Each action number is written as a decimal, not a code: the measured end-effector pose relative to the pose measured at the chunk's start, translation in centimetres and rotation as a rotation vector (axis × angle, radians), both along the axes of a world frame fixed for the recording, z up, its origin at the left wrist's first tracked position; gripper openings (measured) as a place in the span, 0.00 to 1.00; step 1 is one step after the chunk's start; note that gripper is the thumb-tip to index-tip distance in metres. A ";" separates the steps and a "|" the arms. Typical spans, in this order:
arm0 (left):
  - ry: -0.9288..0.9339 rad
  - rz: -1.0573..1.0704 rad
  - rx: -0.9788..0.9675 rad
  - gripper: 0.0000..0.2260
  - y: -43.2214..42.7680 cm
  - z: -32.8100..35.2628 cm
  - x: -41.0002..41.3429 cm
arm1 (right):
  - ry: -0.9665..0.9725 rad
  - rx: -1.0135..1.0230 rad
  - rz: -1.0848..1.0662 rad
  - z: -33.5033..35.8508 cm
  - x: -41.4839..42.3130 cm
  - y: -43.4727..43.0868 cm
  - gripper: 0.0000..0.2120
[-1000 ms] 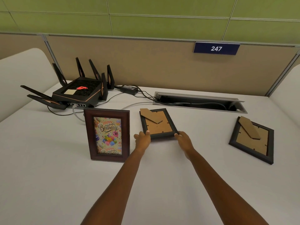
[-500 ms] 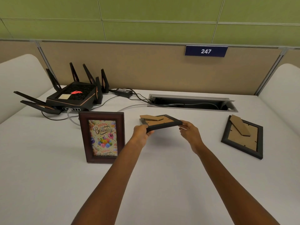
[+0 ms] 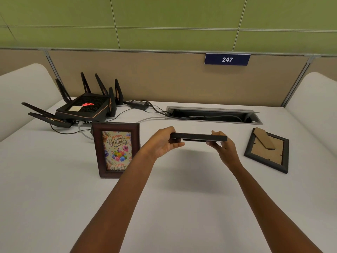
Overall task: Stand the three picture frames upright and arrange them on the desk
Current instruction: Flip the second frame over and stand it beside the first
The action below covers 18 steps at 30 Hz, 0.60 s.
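Observation:
A small black picture frame (image 3: 198, 138) hangs edge-on above the white desk (image 3: 54, 198), held level between both hands. My left hand (image 3: 163, 142) grips its left end and my right hand (image 3: 221, 146) grips its right end. Its front and back are hidden at this angle. A brown wooden frame (image 3: 116, 149) with a "Happy Birthday" balloon picture stands upright to the left. A third black frame (image 3: 267, 149) lies face down at the right, its cardboard back and stand showing.
A black router (image 3: 85, 109) with several antennas sits at the back left, with cables and a power brick (image 3: 139, 103) running to an open cable trough (image 3: 213, 115) along the back. A beige partition with a "247" sign (image 3: 227, 59) closes off the rear.
Both hands lifted the small black frame off the desk and tipped it from lying flat to edge-on in the air. The other two frames stayed put.

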<state>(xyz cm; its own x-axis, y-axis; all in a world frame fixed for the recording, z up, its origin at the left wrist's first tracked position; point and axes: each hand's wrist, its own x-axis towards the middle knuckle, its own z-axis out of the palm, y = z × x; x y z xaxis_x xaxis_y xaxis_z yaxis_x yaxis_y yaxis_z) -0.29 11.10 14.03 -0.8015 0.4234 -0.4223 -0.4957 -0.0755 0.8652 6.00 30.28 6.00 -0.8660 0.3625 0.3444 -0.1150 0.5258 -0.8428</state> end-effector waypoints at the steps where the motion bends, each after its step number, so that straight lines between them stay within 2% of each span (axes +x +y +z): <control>1: 0.014 -0.002 0.016 0.09 -0.2 0.1 0.1 | 0.033 -0.004 -0.019 0.2 0.2 -0.1 0.07; 3: 0.063 -0.016 0.007 0.11 -0.4 0.2 0.3 | 0.079 -0.053 -0.028 0.7 0.6 -0.3 0.08; 8: 0.329 -0.028 -0.280 0.27 -0.3 -1.4 0.6 | 0.089 -0.287 -0.021 1.6 1.7 -1.0 0.07; 10: 0.437 -0.024 -0.341 0.26 -0.3 -2.6 1.1 | 0.090 -0.392 -0.031 1.6 1.8 -1.5 0.08; 14: 0.687 -0.028 -0.401 0.14 -0.9 -4.7 2.1 | 0.078 -0.577 -0.024 1.8 2.0 -2.0 0.06; 18: 0.715 -0.027 -0.392 0.13 -1.2 -5.7 2.5 | 0.017 -0.637 -0.018 2.1 1.9 -2.1 0.06</control>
<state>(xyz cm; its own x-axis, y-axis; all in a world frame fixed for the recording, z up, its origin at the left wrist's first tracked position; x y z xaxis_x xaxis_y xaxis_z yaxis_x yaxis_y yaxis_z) 2.22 9.88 8.34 -0.9251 0.3739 0.0659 0.1888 0.3026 0.9342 7.94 28.16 8.13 -0.8543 0.5150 0.0700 -0.1268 -0.0760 -0.9890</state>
